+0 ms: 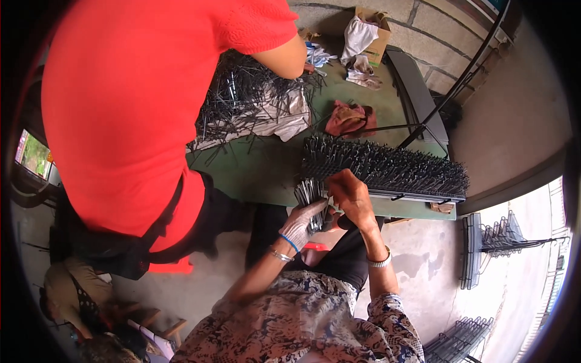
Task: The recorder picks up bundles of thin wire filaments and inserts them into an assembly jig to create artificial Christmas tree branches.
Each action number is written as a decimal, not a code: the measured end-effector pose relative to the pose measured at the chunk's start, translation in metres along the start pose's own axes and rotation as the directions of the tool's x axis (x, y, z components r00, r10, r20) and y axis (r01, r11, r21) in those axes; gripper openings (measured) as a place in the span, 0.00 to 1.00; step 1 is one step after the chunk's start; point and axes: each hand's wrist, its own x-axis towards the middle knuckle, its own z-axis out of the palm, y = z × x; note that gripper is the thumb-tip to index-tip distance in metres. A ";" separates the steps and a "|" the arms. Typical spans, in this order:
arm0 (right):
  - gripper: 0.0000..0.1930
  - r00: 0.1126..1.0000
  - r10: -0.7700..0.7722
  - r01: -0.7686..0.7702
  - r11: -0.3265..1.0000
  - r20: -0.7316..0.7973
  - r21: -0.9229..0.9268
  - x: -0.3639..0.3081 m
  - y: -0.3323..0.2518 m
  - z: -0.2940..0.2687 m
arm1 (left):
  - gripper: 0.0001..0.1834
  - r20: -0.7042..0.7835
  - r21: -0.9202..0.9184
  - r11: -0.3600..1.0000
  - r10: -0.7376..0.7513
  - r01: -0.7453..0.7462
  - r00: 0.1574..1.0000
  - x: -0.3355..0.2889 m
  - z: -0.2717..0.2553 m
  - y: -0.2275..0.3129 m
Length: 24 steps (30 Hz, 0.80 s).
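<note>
My left hand (297, 225), in a pale knit glove with a blue cuff, is closed around a bundle of thin metal rods (308, 192) that point up and away from me. Just to its right is my right hand (352, 198), bare, its fingers curled together and their tips close to the rods. Whatever those fingers hold is too small or hidden to make out. Directly beyond both hands, a long rack (387, 168) densely filled with short dark rods lies along the near edge of the green table (260, 172).
A person in a red top (133, 121) stands at the left, leaning over a heap of dark rods (236, 100) on cloth. Farther back lie a reddish rag (351, 118), gloves (363, 75) and a cardboard box (378, 39). Wire racks (472, 251) stand at the right.
</note>
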 end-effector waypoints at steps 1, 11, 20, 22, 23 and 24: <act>0.06 1.000 0.003 -0.003 1.000 0.001 0.002 0.000 -0.003 -0.003 | 0.13 -0.004 0.000 1.000 -0.002 0.002 1.000 0.002 0.002 0.001; 0.02 0.870 -0.136 0.152 0.988 -0.474 -0.003 0.000 -0.029 -0.029 | 0.13 -0.077 -0.133 0.988 -0.089 0.078 0.993 0.027 0.006 0.005; 0.05 0.929 0.026 0.029 0.989 -0.369 0.143 -0.016 -0.006 -0.025 | 0.10 -0.130 -0.152 0.988 -0.048 0.028 0.990 0.034 0.001 -0.009; 0.05 0.931 0.010 0.042 0.990 -0.364 0.136 -0.019 0.001 -0.026 | 0.10 -0.135 -0.156 0.987 -0.043 0.021 0.990 0.034 0.002 -0.010; 0.05 0.934 -0.001 0.049 0.991 -0.357 0.124 -0.019 0.004 -0.027 | 0.10 -0.140 -0.168 0.986 -0.043 0.019 0.989 0.035 0.002 -0.011; 0.05 0.939 0.025 0.028 0.988 -0.344 0.150 -0.020 0.003 -0.028 | 0.10 -0.142 -0.166 0.986 -0.037 0.013 0.989 0.038 0.000 -0.012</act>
